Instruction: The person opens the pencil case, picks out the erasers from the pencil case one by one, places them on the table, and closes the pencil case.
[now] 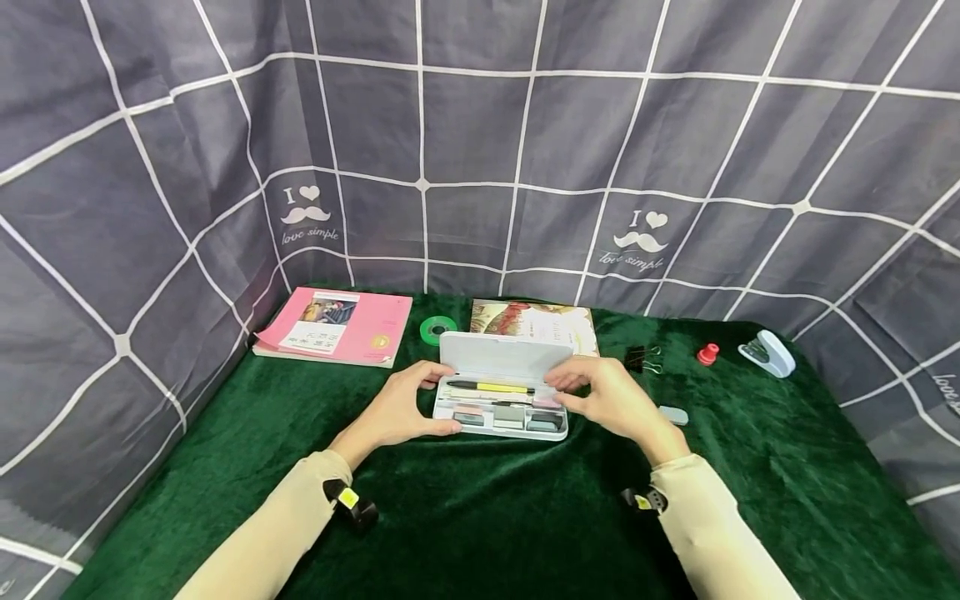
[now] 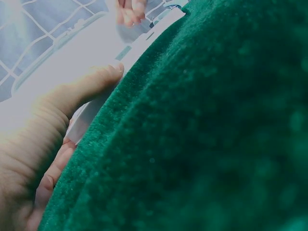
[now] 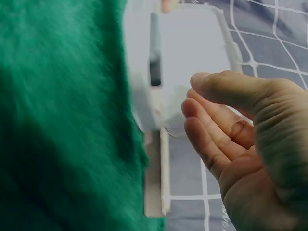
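A white pencil case stands with its lid raised. Inside lie a yellow and black pen, a small pink piece and several small blocks in the front compartments. My left hand grips the case's left end, thumb at the front rim and fingers round the back. Over the right end hovers my right hand, its fingers loosely bent near the lid's right edge. In the right wrist view nothing shows between that hand's thumb and fingertips.
Behind the case lie a pink book, a green tape roll and a patterned booklet. To the right are black binder clips, a red piece, a light blue stapler and a small pale object.
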Demonstrator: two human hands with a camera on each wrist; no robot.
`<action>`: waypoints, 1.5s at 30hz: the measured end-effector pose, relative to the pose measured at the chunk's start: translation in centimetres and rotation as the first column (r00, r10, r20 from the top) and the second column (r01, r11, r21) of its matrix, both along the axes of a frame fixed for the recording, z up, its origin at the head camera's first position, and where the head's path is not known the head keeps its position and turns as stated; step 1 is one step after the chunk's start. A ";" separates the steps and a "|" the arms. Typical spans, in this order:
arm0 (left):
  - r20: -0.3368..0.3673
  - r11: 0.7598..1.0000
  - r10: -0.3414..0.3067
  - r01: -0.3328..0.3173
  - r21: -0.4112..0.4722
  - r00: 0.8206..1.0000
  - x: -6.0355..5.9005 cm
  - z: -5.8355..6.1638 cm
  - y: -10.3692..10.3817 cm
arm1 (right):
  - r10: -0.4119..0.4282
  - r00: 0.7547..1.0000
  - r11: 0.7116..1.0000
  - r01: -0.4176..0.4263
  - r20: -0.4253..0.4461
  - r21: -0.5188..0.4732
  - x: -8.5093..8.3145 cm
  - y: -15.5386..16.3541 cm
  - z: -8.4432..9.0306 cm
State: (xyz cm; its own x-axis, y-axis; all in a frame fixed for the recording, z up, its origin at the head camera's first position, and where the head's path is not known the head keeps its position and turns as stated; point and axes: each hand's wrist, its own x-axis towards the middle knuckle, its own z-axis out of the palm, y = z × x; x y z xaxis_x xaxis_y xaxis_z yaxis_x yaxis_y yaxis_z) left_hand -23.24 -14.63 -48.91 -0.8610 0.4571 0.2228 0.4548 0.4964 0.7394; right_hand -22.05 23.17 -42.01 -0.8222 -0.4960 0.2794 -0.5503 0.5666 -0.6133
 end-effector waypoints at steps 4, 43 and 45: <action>-0.002 1.000 -0.007 0.007 0.006 1.000 -0.1 0.0 0.3 | 0.020 1.000 0.997 -0.019 -0.008 0.081 -0.3 -0.6 -0.9; 0.030 1.000 0.019 -0.018 -0.024 0.999 0.1 -0.1 0.0 | -0.270 0.945 0.952 0.290 -0.185 0.093 6.6 13.4 0.1; 0.031 1.000 0.018 -0.018 -0.022 0.999 0.1 -0.1 0.1 | -0.270 0.945 0.951 0.292 -0.185 0.100 7.0 13.9 -0.5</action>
State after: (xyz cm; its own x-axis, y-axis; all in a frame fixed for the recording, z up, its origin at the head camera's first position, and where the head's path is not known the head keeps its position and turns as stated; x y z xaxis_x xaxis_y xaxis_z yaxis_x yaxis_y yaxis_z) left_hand -23.18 -14.57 -48.98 -0.8755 0.4458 0.1861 0.4226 0.5201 0.7422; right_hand -15.08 37.06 -42.47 -0.8801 -0.2912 0.3751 -0.4458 0.7789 -0.4412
